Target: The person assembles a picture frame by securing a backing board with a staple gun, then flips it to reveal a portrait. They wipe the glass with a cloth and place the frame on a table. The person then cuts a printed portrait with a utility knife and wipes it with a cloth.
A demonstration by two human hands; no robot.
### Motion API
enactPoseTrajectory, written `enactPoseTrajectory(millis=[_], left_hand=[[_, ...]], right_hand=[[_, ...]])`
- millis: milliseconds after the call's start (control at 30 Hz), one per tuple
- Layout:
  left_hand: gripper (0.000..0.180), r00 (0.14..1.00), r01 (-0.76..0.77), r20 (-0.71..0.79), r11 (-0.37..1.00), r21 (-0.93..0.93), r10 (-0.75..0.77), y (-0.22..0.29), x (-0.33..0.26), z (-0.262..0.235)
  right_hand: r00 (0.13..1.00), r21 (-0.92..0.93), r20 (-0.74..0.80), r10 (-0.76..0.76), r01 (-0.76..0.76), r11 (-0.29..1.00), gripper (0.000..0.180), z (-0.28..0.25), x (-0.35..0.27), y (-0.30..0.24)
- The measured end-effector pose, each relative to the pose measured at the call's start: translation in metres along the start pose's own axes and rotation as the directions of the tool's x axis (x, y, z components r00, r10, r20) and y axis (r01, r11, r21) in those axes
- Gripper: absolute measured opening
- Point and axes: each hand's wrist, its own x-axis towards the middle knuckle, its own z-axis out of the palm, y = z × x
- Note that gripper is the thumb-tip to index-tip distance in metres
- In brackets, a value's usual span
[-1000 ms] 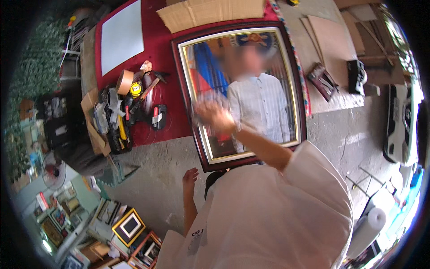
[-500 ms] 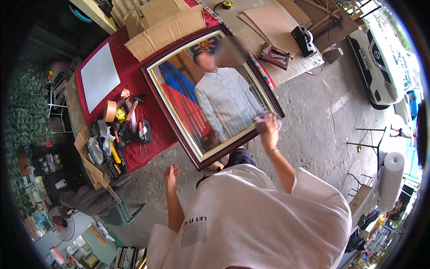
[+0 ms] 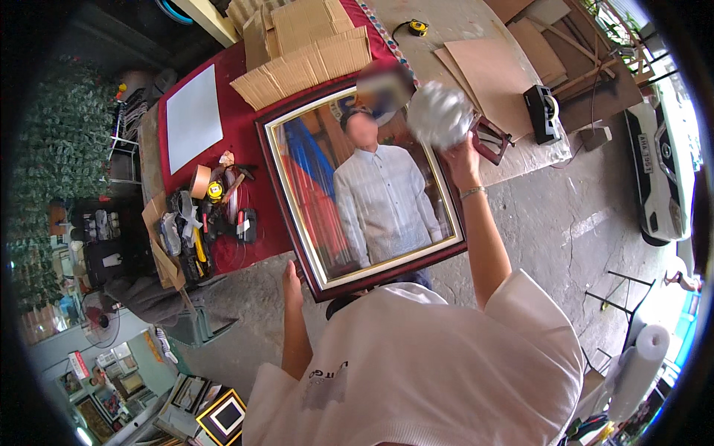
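A large framed portrait [image 3: 379, 186] with a dark red-brown frame [image 3: 290, 206] and a gold-and-cream inner border lies face up across the near side of the table. Streaky reflections cross its glazing. My right hand [image 3: 464, 160] is raised over the right side of the frame. Its fingers are closed round a crumpled whitish, see-through wad [image 3: 439, 115], blurred by motion; I cannot tell whether it is plastic or cloth. My left hand [image 3: 293, 286] is at the frame's lower left edge, its fingers pressed against the side and partly hidden.
On the red tablecloth [image 3: 256, 230] are a white sheet [image 3: 195, 119], folded cardboard [image 3: 301, 63] and a cardboard box [image 3: 167, 260] of tools. To the right are a tape measure [image 3: 418, 28], brown boards [image 3: 491, 74], a black tape dispenser [image 3: 541, 115] and a dark red tool [image 3: 492, 141].
My right hand has lifted the wad off the portrait's lower right corner and moved it up and away. My left hand has come from beside the frame to its edge. The view has turned.
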Motion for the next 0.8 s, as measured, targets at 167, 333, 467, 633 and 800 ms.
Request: enactPoseTrajectory(millis=[167,333,467,633,800], left_hand=[[0.067,0.995,-0.085,0.044,0.996,-0.01,0.085,0.028,0.027,0.026],[0.059,0.913,0.24,0.382,0.944,-0.227,-0.141,0.037,0.039,0.057],[0.063,0.825,0.176,0.557,0.98,-0.094,-0.095,0.004,0.042,0.027],[0.07,0.948,-0.073,0.317,0.987,0.143,0.025,0.029,0.025,-0.005],[0.069,0.937,-0.13,0.345,0.971,0.201,0.054,0.048,0.023,-0.005]], right_hand=[[0.926,-0.992,0.111,-0.36,0.084,-0.09,0.057,-0.138,-0.017,0.021],[0.953,-0.924,0.037,0.302,-0.082,0.373,0.079,-0.189,-0.078,0.008],[0.909,-0.928,0.208,0.36,0.068,0.365,0.082,-0.15,-0.087,-0.025],[0.874,-0.848,0.368,0.318,0.175,0.5,0.102,-0.159,-0.078,-0.013],[0.902,-0.849,0.382,0.2,0.256,0.463,0.103,-0.156,-0.085,0.015]])
